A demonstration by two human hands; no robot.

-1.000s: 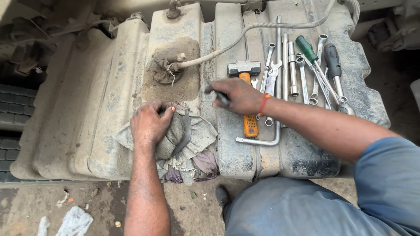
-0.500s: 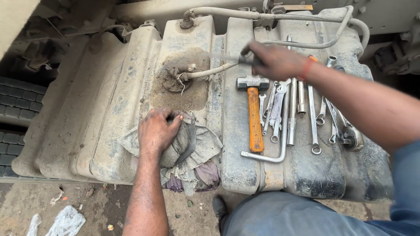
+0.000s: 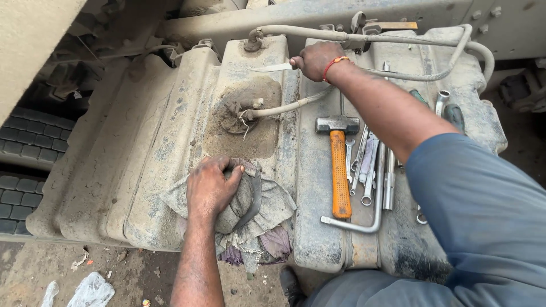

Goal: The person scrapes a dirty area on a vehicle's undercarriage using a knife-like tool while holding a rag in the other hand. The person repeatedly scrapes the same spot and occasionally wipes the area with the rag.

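My left hand presses down on a dirty grey rag bundled over the near edge of a dusty metal tank. My right hand, with a red band at the wrist, reaches to the tank's far side and grips a thin flat metal tool whose tip points left. Below it a pale hose runs into a dirt-caked fitting on the tank top.
A hammer with an orange handle, several spanners and a bent rod lie on the tank's right part. A thicker hose loops along the back. A tyre sits at left; litter lies on the ground below.
My right hand rose from the tools, carrying the thin tool up and leftward to the tank's far side. My left hand stayed on the rag. The camera moved closer.
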